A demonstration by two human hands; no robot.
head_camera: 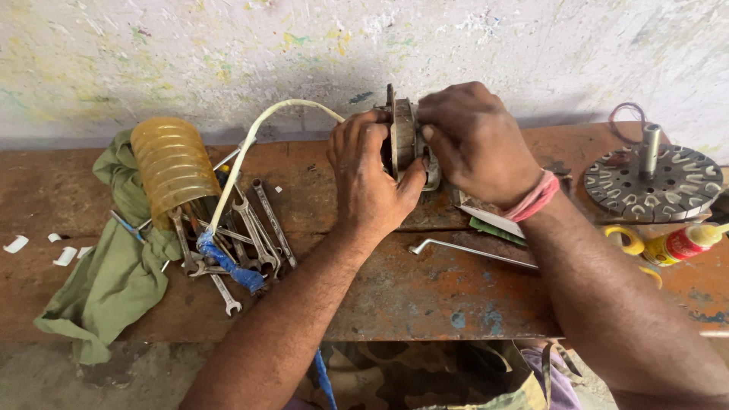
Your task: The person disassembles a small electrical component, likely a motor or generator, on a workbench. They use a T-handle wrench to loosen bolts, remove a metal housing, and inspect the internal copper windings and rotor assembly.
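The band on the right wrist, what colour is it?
Pinkish red, several thin threads around the right wrist, just behind the right hand. Head view shows it best.

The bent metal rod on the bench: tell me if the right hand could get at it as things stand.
Probably yes. The bent metal rod lies bare on the rusty bench, just below the right hand, with nothing over it. But that hand is now gripping the small motor part together with the left hand, so it must let go first.
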